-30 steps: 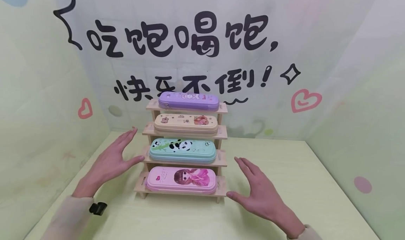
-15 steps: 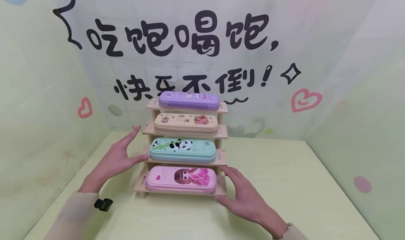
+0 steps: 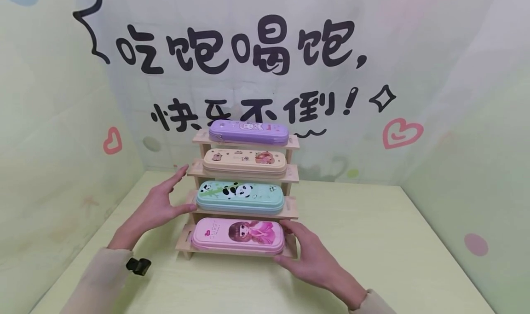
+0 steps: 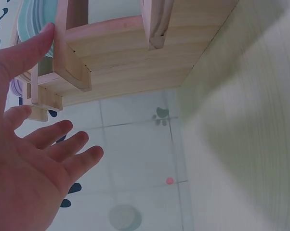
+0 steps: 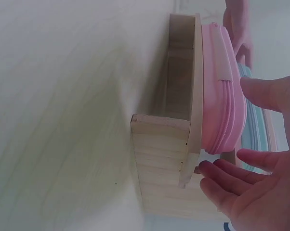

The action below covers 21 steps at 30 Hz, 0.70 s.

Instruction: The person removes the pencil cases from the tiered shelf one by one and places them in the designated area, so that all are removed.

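In the head view a pink zippered pencil case (image 3: 238, 235) with a doll print lies on the lowest step of a wooden stand (image 3: 182, 247). My right hand (image 3: 310, 256) is at its right end, thumb at the front and fingers behind. The right wrist view shows these fingers (image 5: 227, 180) extended by the case's zippered end, not closed round it. One step up lies a mint panda pencil case (image 3: 240, 196). Left of it is my left hand (image 3: 155, 208), fingers spread. Its thumb (image 4: 34, 48) reaches the mint case's left end; whether it touches cannot be told.
A cream pencil case (image 3: 244, 161) and a purple one (image 3: 248, 132) lie on the two upper steps. The stand is on a pale green table (image 3: 352, 231). Printed fabric walls (image 3: 265, 88) enclose the back and sides.
My right hand has moved left from beside the stand to the pink case's right end. My left hand has shifted slightly right, closer to the mint case. The cases stay on their steps.
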Available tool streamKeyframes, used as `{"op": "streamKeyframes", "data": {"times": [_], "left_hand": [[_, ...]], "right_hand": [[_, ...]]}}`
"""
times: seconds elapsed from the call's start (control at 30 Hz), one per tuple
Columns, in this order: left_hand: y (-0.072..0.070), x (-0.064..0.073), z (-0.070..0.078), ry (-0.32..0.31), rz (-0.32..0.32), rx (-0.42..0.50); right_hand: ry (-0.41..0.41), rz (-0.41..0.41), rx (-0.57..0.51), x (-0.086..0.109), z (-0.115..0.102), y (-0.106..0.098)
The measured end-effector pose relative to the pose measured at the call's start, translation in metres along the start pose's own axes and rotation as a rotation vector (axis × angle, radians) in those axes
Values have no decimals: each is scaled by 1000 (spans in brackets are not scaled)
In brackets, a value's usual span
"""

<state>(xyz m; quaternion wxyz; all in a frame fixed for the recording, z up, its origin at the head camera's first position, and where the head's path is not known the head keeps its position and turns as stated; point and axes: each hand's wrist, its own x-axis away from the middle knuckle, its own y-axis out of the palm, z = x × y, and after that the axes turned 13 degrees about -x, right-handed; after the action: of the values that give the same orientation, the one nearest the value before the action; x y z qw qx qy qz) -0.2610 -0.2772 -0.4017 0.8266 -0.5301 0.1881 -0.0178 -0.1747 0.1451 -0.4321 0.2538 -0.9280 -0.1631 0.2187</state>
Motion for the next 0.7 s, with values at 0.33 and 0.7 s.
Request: {"op": "streamKeyframes", "data": {"times": [0.33,0.7], "left_hand": [[4,-1,2,53,-21,87],[9,-1,0,46,-20,168]], "right_hand": [[26,-9,-13,-5,-1,5],[32,-37,-45,-6,2,8]]}}
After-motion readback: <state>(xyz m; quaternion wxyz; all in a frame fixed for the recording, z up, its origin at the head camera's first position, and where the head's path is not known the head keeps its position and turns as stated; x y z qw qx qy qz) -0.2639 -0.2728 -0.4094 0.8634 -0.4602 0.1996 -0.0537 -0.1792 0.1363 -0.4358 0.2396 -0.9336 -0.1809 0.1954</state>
